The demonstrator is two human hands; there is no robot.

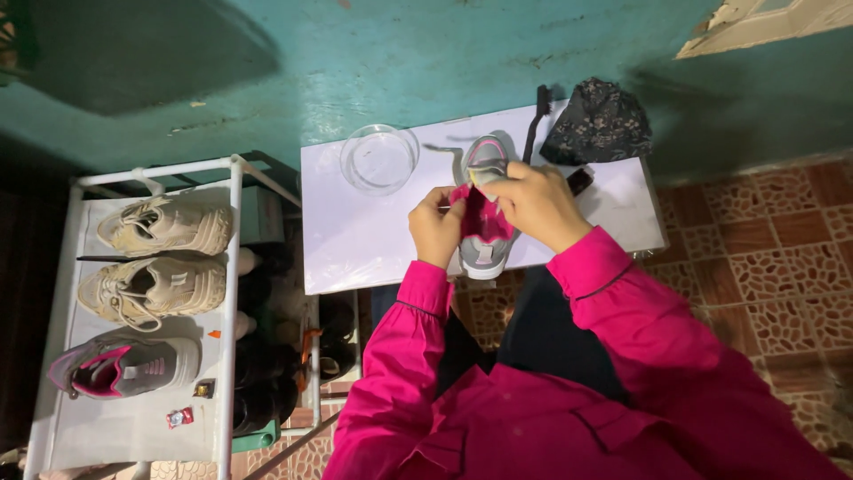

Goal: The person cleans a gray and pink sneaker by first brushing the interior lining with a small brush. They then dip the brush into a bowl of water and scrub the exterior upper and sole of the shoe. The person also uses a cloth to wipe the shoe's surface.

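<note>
a: both at the grey and pink sneaker (485, 252) on the white worktop (355, 240), toe towards the wall, heel near the front edge.

b: left hand (435, 227) closed on the pink lining at the shoe's left side, fingers curled, pinching the edge. right hand (536, 203) folded over the top near the tongue, fingers pressed together on it. laces not visible on this shoe; whether removed or only hidden under the hands, impossible to tell.

a: signs of cleaning so far?

b: hard to judge. clear glass bowl (379, 157) just beside the shoe's toe, to its left; contents not discernible. black toothbrush (536, 120) lying at the far edge, untouched by either hand. dark patterned cloth (597, 123) bunched at the far right corner, also lying apart. no foam or wet patch visible on the worktop. looks like early work: opening up or handling the inside, with brush and cloth not in hand yet.

a: and the rest of the footwear?

b: on the white rack (233, 267) to the left, a pair of beige sneakers (160, 258) on top, and below them a second grey and pink sneaker (124, 366), seemingly the mate, lying well apart from the hands. probably one shoe in hand, mate waiting. darker shoes in the shadow beside the rack, too dim to describe.
</note>
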